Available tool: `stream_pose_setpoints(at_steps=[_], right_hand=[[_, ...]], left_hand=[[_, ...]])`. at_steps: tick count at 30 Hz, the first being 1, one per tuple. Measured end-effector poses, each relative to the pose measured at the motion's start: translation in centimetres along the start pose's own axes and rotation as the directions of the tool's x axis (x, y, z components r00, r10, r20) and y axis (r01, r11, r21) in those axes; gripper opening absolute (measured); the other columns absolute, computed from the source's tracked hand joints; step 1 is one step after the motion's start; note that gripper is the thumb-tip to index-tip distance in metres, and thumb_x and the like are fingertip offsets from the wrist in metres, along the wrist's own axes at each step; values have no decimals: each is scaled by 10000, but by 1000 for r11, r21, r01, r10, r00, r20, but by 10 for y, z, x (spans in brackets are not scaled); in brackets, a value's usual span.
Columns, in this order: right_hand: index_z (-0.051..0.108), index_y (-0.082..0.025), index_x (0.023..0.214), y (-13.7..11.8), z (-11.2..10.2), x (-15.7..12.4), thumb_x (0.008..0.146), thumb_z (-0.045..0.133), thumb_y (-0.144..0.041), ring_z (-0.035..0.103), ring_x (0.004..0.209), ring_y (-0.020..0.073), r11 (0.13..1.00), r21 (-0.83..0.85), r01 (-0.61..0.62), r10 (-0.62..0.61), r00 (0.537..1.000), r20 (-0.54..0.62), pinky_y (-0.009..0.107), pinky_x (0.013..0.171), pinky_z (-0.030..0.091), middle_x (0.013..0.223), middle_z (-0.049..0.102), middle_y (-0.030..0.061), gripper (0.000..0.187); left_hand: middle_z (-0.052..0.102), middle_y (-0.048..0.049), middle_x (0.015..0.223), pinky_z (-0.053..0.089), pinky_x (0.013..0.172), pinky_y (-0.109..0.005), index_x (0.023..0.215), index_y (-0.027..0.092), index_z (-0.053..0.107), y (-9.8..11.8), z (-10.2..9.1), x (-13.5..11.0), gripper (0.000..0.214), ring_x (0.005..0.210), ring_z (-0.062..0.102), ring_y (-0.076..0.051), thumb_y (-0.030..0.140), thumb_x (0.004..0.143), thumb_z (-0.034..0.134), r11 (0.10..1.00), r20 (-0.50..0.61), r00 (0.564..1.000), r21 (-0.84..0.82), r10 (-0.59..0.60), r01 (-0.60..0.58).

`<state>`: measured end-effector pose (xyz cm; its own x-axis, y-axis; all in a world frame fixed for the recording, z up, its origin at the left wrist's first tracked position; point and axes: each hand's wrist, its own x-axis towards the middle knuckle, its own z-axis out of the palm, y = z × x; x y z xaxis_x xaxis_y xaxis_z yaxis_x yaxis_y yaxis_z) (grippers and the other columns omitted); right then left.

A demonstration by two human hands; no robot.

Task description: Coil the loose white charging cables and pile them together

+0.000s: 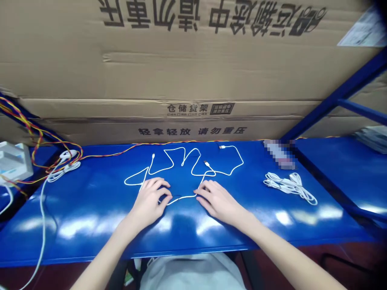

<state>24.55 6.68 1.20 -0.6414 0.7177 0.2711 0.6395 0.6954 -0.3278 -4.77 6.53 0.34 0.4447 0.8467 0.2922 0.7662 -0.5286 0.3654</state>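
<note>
Loose white USB cable [183,197] lies in bends across the blue shelf, with one stretch running between my two hands. My left hand [152,200] rests low over the shelf, fingers curled and closed on that cable. At the other end of the stretch, the thumb and fingertips of my right hand [218,200] pinch the cable. Beyond my hands are two USB plugs [222,147] and a smaller white connector [153,156]. I cannot tell whether this is one cable or two, since parts lie under my fingers.
A bundled white cable [290,186] lies at the right, below a blurred-out object [279,154]. Red and yellow wires [127,151] run along the back. Another tied white cable [63,169] and a white device [15,163] are at left. A cardboard box [181,76] stands behind the blue shelf [99,241].
</note>
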Motion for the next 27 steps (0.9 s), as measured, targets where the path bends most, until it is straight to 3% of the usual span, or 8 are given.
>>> stream_pose_setpoints(at_steps=[3, 8, 15, 19, 21, 23, 25, 27], right_hand=[[692, -189, 1016, 0, -2, -5, 1047, 510, -177, 570, 872, 204, 1000, -25, 6, -4, 998, 69, 358, 793, 479, 986, 616, 77, 185], [656, -197, 983, 4, -15, -34, 1030, 456, -100, 536, 846, 201, 1000, -24, 14, -11, 994, 109, 350, 761, 437, 959, 592, 69, 227], [645, -219, 917, -12, -33, -69, 1039, 481, -158, 544, 835, 202, 996, 58, -75, 62, 980, 187, 365, 750, 446, 945, 598, 60, 214], [719, -252, 1052, -23, -42, -74, 1034, 554, -234, 589, 881, 204, 976, 178, -124, 83, 971, 224, 372, 797, 486, 969, 631, 58, 167], [726, -265, 1164, -9, -46, -68, 1041, 563, -277, 615, 923, 210, 963, 234, -135, 99, 982, 158, 367, 818, 512, 1003, 657, 68, 205], [732, -260, 1188, 22, -48, -54, 1059, 521, -286, 637, 982, 221, 958, 238, -157, 160, 987, 8, 380, 872, 532, 1058, 683, 82, 249], [741, -256, 1174, 66, -50, -34, 1058, 498, -299, 648, 1033, 249, 961, 148, -235, 255, 957, -140, 448, 977, 516, 1101, 699, 91, 273], [740, -241, 1198, 113, -52, -13, 1029, 517, -308, 646, 1087, 286, 925, 26, -378, 373, 896, -241, 487, 1010, 506, 1159, 699, 112, 288]], left_hand=[[718, -74, 1130, 478, 982, -476, 883, 232, 672, -11, -7, -2, 153, 1167, 621, -285, 194, 964, 548, 1000, -1, 1000, -6, -30, 30], [714, -76, 1150, 465, 965, -453, 899, 232, 613, -51, -23, -3, 171, 1120, 643, -272, 210, 986, 469, 992, -51, 991, 19, -124, 125], [718, -80, 1052, 449, 898, -440, 952, 235, 719, -126, -45, -7, 287, 981, 621, -295, 412, 993, 497, 926, -175, 946, 220, -271, 306], [709, -75, 1059, 466, 882, -448, 1040, 251, 785, -154, -50, -17, 380, 946, 609, -291, 458, 1001, 469, 892, -214, 927, 272, -309, 360], [707, -73, 1128, 471, 915, -463, 1130, 252, 770, -156, -51, -20, 388, 992, 615, -295, 417, 1017, 438, 894, -227, 926, 271, -300, 356], [695, -75, 1208, 471, 963, -474, 1215, 246, 734, -147, -51, -20, 378, 1064, 620, -296, 381, 1028, 435, 914, -260, 928, 237, -266, 328], [686, -77, 1243, 474, 989, -470, 1262, 244, 699, -121, -48, -19, 348, 1113, 626, -285, 354, 1036, 459, 951, -300, 932, 167, -201, 259], [690, -68, 1227, 479, 994, -453, 1250, 261, 688, -79, -42, -20, 288, 1123, 636, -262, 322, 1034, 507, 988, -307, 946, 76, -103, 132]])
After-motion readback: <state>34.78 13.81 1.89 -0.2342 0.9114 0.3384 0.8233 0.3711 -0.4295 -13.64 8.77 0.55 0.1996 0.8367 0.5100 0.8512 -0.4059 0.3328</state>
